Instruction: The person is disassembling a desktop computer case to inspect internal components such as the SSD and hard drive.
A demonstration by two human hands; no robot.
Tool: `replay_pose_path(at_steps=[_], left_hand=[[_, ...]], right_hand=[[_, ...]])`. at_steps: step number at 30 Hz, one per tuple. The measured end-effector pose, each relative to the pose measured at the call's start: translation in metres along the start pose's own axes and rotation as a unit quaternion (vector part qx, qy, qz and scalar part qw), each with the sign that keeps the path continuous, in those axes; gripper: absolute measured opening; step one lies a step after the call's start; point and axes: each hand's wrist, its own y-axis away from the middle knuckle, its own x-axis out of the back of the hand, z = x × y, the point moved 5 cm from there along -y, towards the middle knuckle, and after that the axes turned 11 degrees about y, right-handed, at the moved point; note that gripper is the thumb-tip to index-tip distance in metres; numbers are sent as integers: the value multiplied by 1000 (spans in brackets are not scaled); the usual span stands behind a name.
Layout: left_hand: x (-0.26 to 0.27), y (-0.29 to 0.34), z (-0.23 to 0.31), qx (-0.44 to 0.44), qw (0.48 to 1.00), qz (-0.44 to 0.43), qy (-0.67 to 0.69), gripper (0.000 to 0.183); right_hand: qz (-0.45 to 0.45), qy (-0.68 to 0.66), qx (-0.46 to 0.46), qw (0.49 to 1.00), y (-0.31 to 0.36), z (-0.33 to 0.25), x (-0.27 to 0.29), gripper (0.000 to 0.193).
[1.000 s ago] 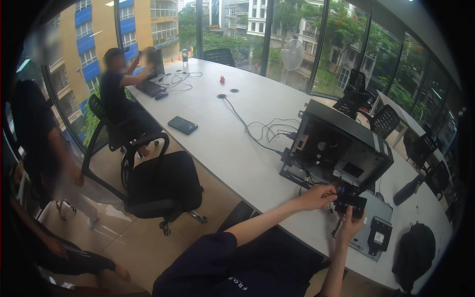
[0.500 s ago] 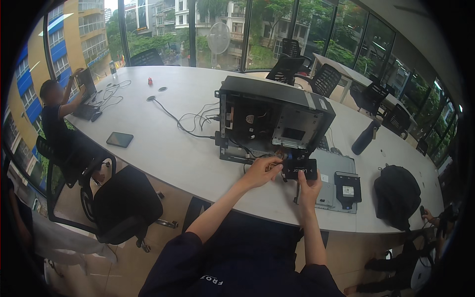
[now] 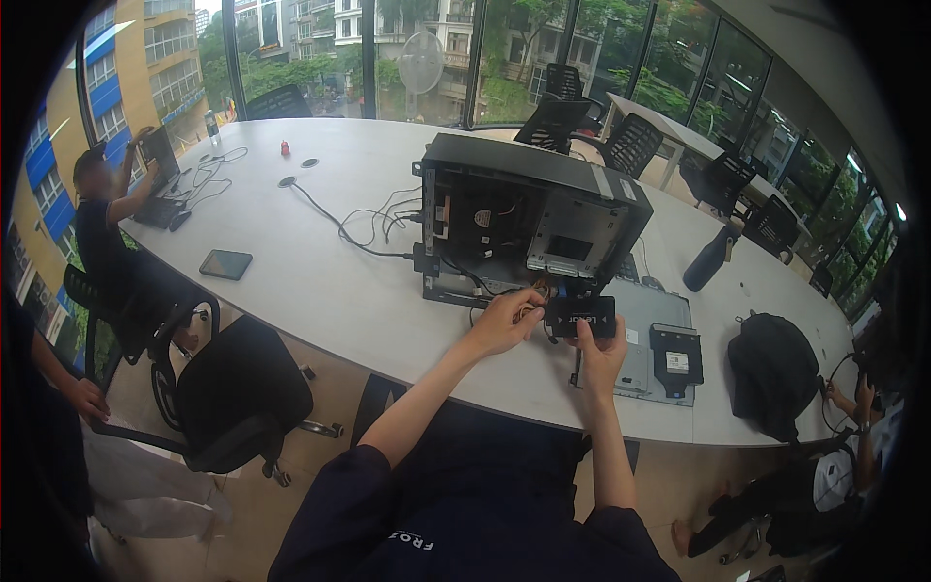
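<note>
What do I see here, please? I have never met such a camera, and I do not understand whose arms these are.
No robot is here: the two bare arms belong to the person wearing the camera. It is a wide fisheye camera on the head, looking down, so straight edges bend near the rim. The right hand holds a flat, black, rectangular device. The left hand seems to pinch thin yellowish cables. Behind them, on the long white table, stands an open black computer case. To the right are a flat grey metal panel, a dark blue bottle and a black fabric bag.
</note>
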Motion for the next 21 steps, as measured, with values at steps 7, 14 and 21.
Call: replay_pose_path(at_steps=[7, 14, 21], left_hand=[[1, 0, -1, -64, 994, 4, -87, 18], [0, 1, 0, -74, 993, 17, -93, 18], [3, 0, -1, -65, 994, 6, -84, 16]], right_hand=[[-21, 24, -28, 999, -3, 8, 2, 25], [-17, 23, -21, 999, 3, 6, 0, 24], [-38, 64, -20, 997, 3, 6, 0, 25]])
